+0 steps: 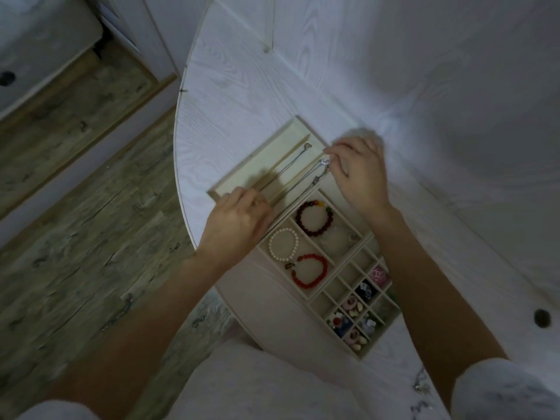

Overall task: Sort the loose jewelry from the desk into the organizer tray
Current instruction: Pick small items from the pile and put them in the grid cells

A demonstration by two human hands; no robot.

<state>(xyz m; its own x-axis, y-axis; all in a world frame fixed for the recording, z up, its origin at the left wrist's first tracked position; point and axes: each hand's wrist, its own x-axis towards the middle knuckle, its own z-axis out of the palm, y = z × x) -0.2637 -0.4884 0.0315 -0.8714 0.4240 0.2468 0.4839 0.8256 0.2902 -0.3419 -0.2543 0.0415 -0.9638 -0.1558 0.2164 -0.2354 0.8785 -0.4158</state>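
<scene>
Just the one camera here, worn on the person's head, looking steeply down and a bit forward onto the white table (pixel 394 122). It sits close, about at arm's reach, since both forearms run up from the bottom corners of the frame toward the organizer tray (pixel 300 174) near the middle. The wide lens bends things: the table edge left of the tray curves hard, and the whole scene looks rotated, with the tray lying diagonally. Left of the tray the view drops past the table edge to the wood floor (pixel 75 207). With no second view, no part of the scene is shared.
</scene>
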